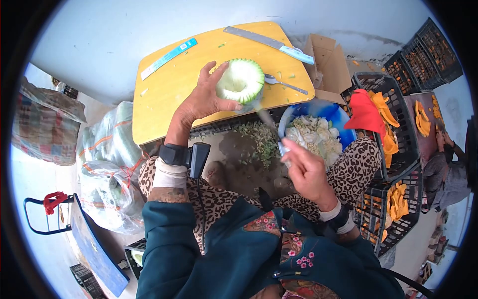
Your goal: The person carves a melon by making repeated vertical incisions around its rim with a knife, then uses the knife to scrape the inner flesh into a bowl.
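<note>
A pale green hollowed gourd (240, 80) with a notched rim is at the front edge of the yellow table (164, 102). My left hand (205, 94) holds it from the left side, thumb near its bottom and fingers at its top. To the right, above my lap, my right hand (307, 172) is closed round a thin tool (268, 119), blurred by motion, that points toward the gourd. Most of the tool's handle is hidden in the fingers. A metal spoon (286, 84) lies on the table just right of the gourd.
A knife (269, 44) and a blue-white strip (169, 59) lie on the table. A blue basin (295, 115) holds pale scraps. Black crates (406, 164) with orange pieces stand right, a cardboard box (328, 67) behind, plastic bags (112, 194) left. Another person (448, 174) is far right.
</note>
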Available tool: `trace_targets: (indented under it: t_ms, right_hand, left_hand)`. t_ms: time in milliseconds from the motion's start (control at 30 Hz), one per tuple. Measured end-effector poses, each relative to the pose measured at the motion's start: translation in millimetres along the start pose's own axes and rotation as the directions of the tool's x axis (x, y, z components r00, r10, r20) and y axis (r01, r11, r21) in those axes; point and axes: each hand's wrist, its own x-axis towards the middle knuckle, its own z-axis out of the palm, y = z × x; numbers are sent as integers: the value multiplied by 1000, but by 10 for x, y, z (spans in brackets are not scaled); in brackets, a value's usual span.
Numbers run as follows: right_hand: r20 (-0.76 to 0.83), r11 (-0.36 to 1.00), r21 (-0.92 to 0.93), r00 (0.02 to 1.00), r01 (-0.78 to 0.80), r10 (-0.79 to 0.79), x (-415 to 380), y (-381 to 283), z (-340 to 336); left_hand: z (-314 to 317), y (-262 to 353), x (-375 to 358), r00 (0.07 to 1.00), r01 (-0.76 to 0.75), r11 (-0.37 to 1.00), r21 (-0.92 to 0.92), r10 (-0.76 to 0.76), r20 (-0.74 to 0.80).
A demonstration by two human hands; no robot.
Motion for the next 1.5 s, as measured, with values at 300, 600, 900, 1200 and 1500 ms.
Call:
trace_targets:
  t_ms: [300,600,900,1200,1500]
  right_hand:
    - [-137,970,-196,984,-142,116,12,51,163]
    - [251,703,463,841,-540,480,-10,-355,-31]
    - [382,793,372,858,-482,343,-219,-411,-505]
    - [-25,993,60,994,-107,108,-23,-255,-121]
    - [-108,994,-109,993,27,-39,243,-177,125]
  left_hand:
    - [17,250,-104,994,50,986,159,-34,-101]
    - [545,701,-410,913,-259,850,459,370,-170]
    - [217,505,-411,758,-96,848,521,401,-515]
    - [82,154,-254,866,46,996,-80,-80,-493]
    - [316,211,-99,960,104,994,26,-94,-265]
